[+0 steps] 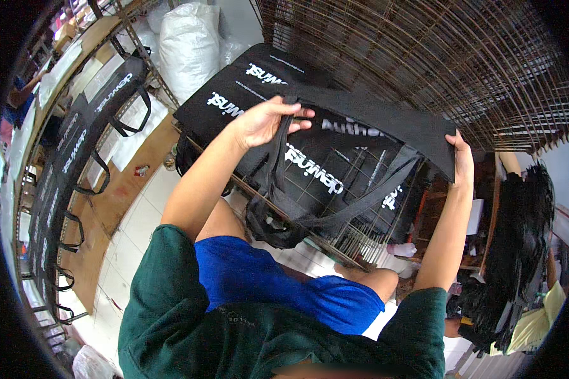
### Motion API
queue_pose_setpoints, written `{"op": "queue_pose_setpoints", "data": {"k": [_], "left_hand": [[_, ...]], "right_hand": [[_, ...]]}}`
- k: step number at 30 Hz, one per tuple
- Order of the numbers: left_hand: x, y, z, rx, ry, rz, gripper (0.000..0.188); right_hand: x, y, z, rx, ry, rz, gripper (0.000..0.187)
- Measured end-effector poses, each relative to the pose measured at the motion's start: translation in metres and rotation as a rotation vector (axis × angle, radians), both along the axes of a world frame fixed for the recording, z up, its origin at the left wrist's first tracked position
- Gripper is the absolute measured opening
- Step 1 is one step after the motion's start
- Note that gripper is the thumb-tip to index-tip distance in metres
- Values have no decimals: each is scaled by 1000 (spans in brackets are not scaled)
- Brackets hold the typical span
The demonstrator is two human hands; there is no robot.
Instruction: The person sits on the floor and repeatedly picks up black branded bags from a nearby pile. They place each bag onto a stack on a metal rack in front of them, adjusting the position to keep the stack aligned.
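Note:
A black fabric tote bag (pixel 385 117) is stretched between my two hands above a wire rack. My left hand (pixel 265 125) pinches its left corner near the strap, with some fingers spread past the edge. At the opposite corner, my right hand (pixel 461 158) grips the fabric between thumb and fingers. The bag's black handle (pixel 354 208) hangs in a loop toward me. Beneath it lie printed black fabric pieces (pixel 215 98) with white lettering, spread over the wire rack (pixel 360 243).
A tall stack of wire racks (pixel 423 50) leans over the far side. Black bags with handles (pixel 63 170) line a shelf on the left. White plastic sacks (pixel 189 47) stand behind. On the right hangs a thick bundle of black strips (pixel 518 246), beside a wooden shelf.

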State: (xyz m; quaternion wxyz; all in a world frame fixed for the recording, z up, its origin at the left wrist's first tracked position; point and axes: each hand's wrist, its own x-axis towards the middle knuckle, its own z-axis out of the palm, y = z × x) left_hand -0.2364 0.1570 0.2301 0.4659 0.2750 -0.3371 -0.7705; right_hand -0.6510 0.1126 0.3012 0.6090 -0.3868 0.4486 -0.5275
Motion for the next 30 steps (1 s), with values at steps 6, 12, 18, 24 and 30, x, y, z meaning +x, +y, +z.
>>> {"op": "queue_pose_setpoints", "data": {"k": [6,12,18,24,30], "left_hand": [[6,8,-38,74,-156,74,32],[-9,-57,-176,138,-385,166,47],[-46,-121,-218,415,-379,131,67],[-13,-114,-221,380,-272,-44,95],[-2,-90,-232,466,-285,22,94]], "right_hand": [[18,28,-61,-70,39,22,59],[16,-10,-273,240,155,-329,64],[-9,-70,-388,291,459,-393,65],[10,-85,-368,282,456,-417,64],[14,-99,-368,217,496,-443,64]]}}
